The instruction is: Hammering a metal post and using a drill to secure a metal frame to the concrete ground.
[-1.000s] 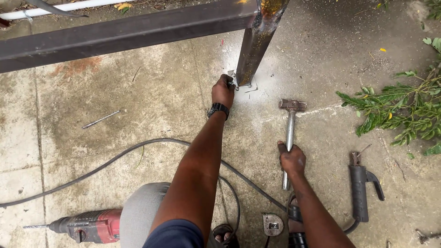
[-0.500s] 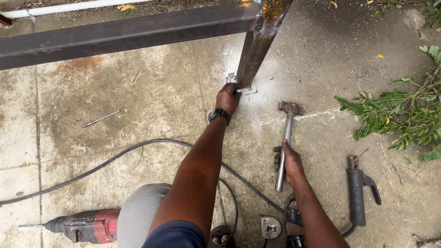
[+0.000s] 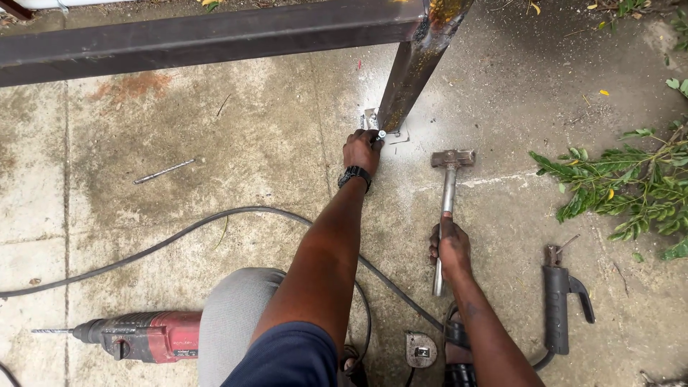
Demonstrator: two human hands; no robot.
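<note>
Rusty-headed steel hammer [image 3: 449, 188] held by right hand [image 3: 451, 247].

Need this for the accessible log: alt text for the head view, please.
Seen from above, a person's left hand holds a small metal bolt at the base of a dark steel post on concrete, while the right hand grips a hammer by its metal handle. A red rotary drill, black cable and welding electrode holder lie nearby.

hammer [image 3: 449, 192]: steel, gripped mid-handle, head up | anchor bolt [image 3: 381, 134]: pinched upright at post base
</note>
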